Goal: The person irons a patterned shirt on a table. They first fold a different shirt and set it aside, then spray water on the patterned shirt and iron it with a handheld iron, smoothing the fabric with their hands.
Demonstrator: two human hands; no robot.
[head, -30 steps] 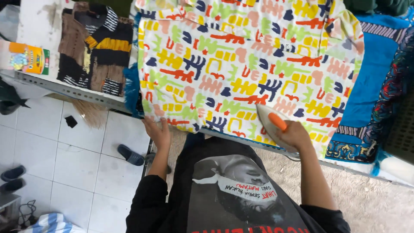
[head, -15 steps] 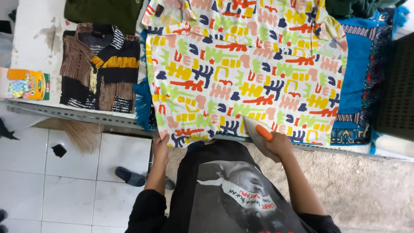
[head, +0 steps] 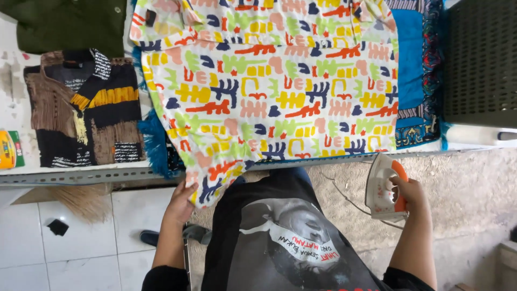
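Note:
A white shirt with a bright multicolour pattern (head: 269, 91) lies spread over a blue fringed cloth (head: 412, 70) on the table. Its lower corner hangs past the table's front edge, and my left hand (head: 182, 202) pinches that hanging hem. My right hand (head: 410, 194) holds a white iron with an orange handle (head: 383, 186) off the table, to the right of my body, above the floor. The iron's cord trails left behind my black printed shirt.
A folded brown, black and yellow garment (head: 81, 108) lies at the table's left, with a dark green one (head: 64, 24) behind it. A small coloured box (head: 9, 150) sits at the far left. A dark perforated crate (head: 479, 59) stands right. A broom (head: 81, 202) and sandal lie below.
My right hand has lifted the iron off the shirt and carried it right, clear of the table. My left hand stays on the hem.

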